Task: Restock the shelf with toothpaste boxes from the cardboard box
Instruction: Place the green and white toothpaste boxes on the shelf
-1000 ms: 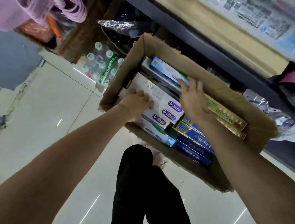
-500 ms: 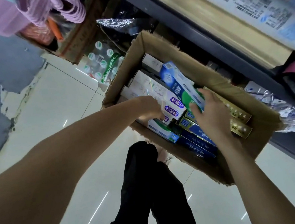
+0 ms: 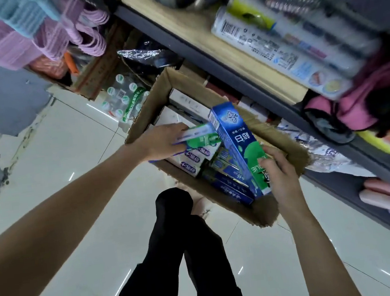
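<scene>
Where pale glossy floor tiles (image 3: 57,214) meet grey shelving (image 3: 249,77), a cardboard box (image 3: 284,146).

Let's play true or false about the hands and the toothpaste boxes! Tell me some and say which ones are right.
1. The right hand holds a blue and green toothpaste box. True.
2. The left hand is empty. False: it grips another toothpaste box.
3. The cardboard box is empty. False: more boxes lie inside.
4. The cardboard box sits on the floor beside the shelf. True.
5. The blue and green toothpaste box is on the shelf already. False: it is tilted up over the cardboard box.
</scene>
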`<action>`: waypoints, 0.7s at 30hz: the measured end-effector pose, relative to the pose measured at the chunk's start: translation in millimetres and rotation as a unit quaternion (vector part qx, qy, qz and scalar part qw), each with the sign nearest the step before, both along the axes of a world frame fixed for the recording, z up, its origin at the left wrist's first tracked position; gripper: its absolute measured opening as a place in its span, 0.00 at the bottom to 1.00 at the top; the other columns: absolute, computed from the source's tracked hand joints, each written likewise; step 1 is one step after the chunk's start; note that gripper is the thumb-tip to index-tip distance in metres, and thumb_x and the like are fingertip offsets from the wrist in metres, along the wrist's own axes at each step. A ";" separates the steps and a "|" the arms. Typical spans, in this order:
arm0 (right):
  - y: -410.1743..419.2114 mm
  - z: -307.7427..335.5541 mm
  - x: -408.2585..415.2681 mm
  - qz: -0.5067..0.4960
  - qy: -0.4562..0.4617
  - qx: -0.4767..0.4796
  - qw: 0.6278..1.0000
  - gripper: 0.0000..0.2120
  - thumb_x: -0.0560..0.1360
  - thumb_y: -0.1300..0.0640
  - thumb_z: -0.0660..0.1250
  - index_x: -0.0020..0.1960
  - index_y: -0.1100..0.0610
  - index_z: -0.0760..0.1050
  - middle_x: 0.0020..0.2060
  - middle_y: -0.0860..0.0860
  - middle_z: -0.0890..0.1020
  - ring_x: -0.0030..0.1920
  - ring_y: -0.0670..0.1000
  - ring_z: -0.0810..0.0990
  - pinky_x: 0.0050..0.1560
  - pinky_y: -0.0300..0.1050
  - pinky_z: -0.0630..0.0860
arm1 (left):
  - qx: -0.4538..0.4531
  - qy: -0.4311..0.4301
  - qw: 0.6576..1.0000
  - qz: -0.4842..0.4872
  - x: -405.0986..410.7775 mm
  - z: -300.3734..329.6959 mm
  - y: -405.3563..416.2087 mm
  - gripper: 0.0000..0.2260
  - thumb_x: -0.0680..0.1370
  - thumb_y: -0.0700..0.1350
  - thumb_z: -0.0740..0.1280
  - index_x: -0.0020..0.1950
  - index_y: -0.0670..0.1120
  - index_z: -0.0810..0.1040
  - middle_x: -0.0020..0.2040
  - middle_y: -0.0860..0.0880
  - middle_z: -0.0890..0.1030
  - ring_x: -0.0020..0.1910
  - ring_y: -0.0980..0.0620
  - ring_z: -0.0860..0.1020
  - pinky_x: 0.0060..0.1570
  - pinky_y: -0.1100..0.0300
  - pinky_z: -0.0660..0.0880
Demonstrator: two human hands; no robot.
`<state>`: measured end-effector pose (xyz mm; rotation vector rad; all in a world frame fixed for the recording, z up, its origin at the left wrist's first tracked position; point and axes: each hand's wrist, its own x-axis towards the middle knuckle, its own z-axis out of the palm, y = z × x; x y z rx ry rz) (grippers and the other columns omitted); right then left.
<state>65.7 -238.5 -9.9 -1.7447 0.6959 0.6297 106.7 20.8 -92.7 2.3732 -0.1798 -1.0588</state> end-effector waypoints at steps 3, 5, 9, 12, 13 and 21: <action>-0.1 61.6 -5.3 -0.052 0.010 0.114 0.992 0.15 0.69 0.47 0.69 0.55 0.46 0.76 0.50 0.44 0.82 0.47 0.41 0.82 0.43 0.37 0.78 | -0.174 0.074 0.922 0.338 -11.8 64.8 -4.8 0.11 0.73 0.53 0.65 0.53 0.52 0.74 0.47 0.50 0.77 0.46 0.51 0.75 0.47 0.58 0.69; -5.4 100.5 -6.7 -0.030 -0.005 0.179 0.983 0.30 0.59 0.42 0.75 0.60 0.46 0.74 0.51 0.38 0.82 0.49 0.39 0.82 0.43 0.35 0.79 | -0.263 0.131 0.831 0.471 -20.3 114.7 -14.4 0.02 0.78 0.47 0.62 0.49 0.52 0.74 0.45 0.51 0.78 0.41 0.55 0.76 0.41 0.62 0.70; -11.6 165.2 -12.9 -0.046 0.001 0.244 0.969 0.46 0.47 0.43 0.83 0.63 0.48 0.73 0.53 0.44 0.83 0.47 0.46 0.84 0.40 0.37 0.78 | -0.348 0.210 0.710 0.575 -41.8 198.4 -31.3 0.10 0.79 0.50 0.60 0.50 0.46 0.76 0.37 0.47 0.84 0.32 0.52 0.82 0.33 0.63 0.79; -11.7 200.9 -19.4 -0.066 0.006 0.321 0.945 0.40 0.57 0.46 0.80 0.64 0.58 0.72 0.50 0.56 0.83 0.46 0.53 0.84 0.42 0.41 0.79 | -0.359 0.182 0.701 0.589 -52.4 245.1 -37.1 0.15 0.77 0.56 0.63 0.56 0.46 0.78 0.48 0.44 0.83 0.42 0.47 0.82 0.50 0.52 0.79; -10.3 212.7 -21.5 -0.066 0.005 0.348 0.935 0.40 0.56 0.45 0.79 0.64 0.59 0.73 0.51 0.59 0.83 0.48 0.54 0.83 0.44 0.42 0.80 | -0.365 0.170 0.700 0.590 -54.3 258.7 -36.9 0.16 0.77 0.56 0.64 0.58 0.46 0.78 0.49 0.44 0.83 0.43 0.47 0.81 0.54 0.50 0.77; 8.7 267.9 -18.8 -0.039 -0.012 0.309 0.950 0.22 0.61 0.61 0.61 0.55 0.63 0.73 0.38 0.52 0.84 0.37 0.51 0.84 0.37 0.41 0.81 | -0.429 0.090 0.689 0.577 -36.6 316.0 -23.1 0.08 0.77 0.49 0.66 0.55 0.51 0.77 0.47 0.48 0.83 0.43 0.51 0.82 0.51 0.52 0.77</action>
